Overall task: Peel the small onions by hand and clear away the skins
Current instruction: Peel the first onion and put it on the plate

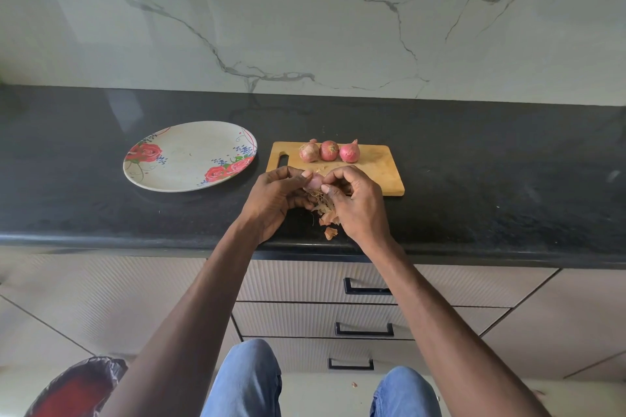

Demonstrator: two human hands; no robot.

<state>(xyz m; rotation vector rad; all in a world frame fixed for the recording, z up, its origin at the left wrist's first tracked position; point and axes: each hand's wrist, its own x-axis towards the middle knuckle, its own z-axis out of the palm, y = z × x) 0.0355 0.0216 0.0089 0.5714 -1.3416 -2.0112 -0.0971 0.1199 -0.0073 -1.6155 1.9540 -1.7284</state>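
Note:
A pale pink, partly peeled small onion (314, 182) is held between both hands above the counter's front part. My left hand (276, 198) grips it from the left. My right hand (357, 201) pinches at it from the right, with thumb and fingers curled on its skin. Dry brown skins (328, 213) hang and lie under the hands, and one loose piece (330, 233) sits near the counter edge. Three unpeeled reddish onions (328, 151) stand in a row at the back of a wooden cutting board (379, 171).
A flowered plate (189, 154) lies on the black counter (491, 179) left of the board. Drawers with dark handles (364, 328) are below the counter edge. A dark bag with red inside (78, 389) sits on the floor at lower left. A marble wall rises behind.

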